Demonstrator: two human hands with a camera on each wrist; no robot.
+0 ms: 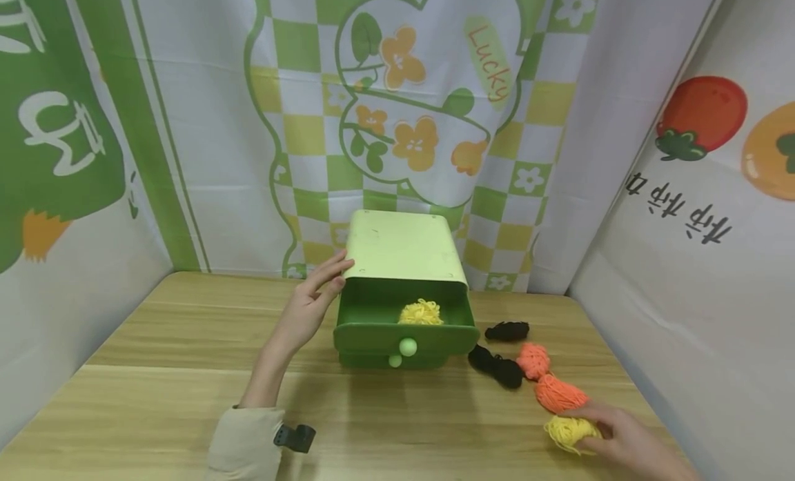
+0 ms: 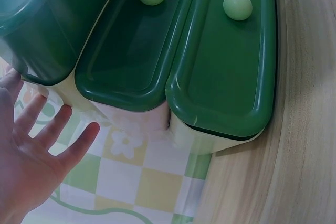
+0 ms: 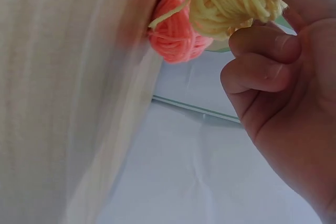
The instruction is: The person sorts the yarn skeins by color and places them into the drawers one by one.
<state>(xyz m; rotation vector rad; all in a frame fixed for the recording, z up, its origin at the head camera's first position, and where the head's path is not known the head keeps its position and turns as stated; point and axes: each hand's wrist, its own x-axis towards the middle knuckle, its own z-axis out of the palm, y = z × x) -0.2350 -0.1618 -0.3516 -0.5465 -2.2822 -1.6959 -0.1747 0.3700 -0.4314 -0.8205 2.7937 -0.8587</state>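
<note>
Two hands busy: right hand (image 1: 627, 441) curled round loose yellow yarn bundle (image 1: 570, 433), far right of green plastic drawer box (image 1: 404, 295); left hand (image 1: 310, 301) flat-fingered against box's left side.

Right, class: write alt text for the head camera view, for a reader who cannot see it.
A person's left hand rests open against the side of a small green drawer box whose open top drawer holds yellow yarn, while the right hand grips another yellow yarn bundle on the wooden table. Orange yarn and black yarn lie between them.
</note>
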